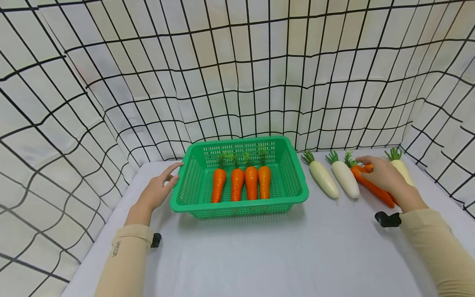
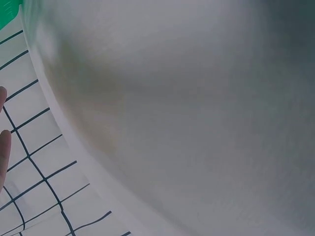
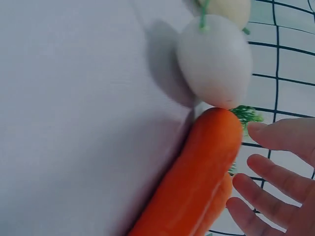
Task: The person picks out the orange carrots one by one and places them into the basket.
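Observation:
My left hand (image 1: pixel 156 192) rests its extended fingertips at the left rim of a green plastic basket (image 1: pixel 239 206). Several orange carrots (image 1: pixel 237 185) with leafy tops lie side by side inside it. To the right, my right hand (image 1: pixel 386 175) hovers over a pair of carrots on the table, the nearer carrot (image 1: pixel 375 193) partly covering the other. In the right wrist view its thumb and fingers (image 3: pixel 275 177) are spread beside the large carrot (image 3: pixel 192 177), not closed around it. A white radish (image 1: pixel 346 180) lies just left of these carrots.
A pale green-white radish (image 1: pixel 323 180) lies between the basket and the white radish. Another pale radish (image 1: pixel 402 170) sits right of my right hand, partly hidden. White walls with a black grid (image 1: pixel 259 95) enclose the white table (image 1: pixel 259 260) at the back and sides.

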A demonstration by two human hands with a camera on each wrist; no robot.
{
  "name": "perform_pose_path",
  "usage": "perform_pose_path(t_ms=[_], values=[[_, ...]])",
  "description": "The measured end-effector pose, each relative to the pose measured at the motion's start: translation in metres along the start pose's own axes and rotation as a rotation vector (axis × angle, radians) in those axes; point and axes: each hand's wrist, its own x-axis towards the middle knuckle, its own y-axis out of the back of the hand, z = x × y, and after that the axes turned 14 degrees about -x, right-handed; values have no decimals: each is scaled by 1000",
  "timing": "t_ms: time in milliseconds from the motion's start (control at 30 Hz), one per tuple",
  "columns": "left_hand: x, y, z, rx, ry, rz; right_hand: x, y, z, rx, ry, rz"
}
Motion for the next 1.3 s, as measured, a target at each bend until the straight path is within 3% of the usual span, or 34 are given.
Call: perform_pose_path(t_ms=[333, 800, 1033, 1300], values=[[0, 1, 0, 5, 6, -3, 4, -13, 2, -153, -83, -44], [-1, 2, 1, 8, 14, -5, 6, -14, -2, -159, -45, -32], [-1, 1, 0, 4, 13, -11, 2, 5, -6, -98, -101, -43], [0, 0, -1, 7, 8, -6, -3, 32, -20, -41, -95, -23]])
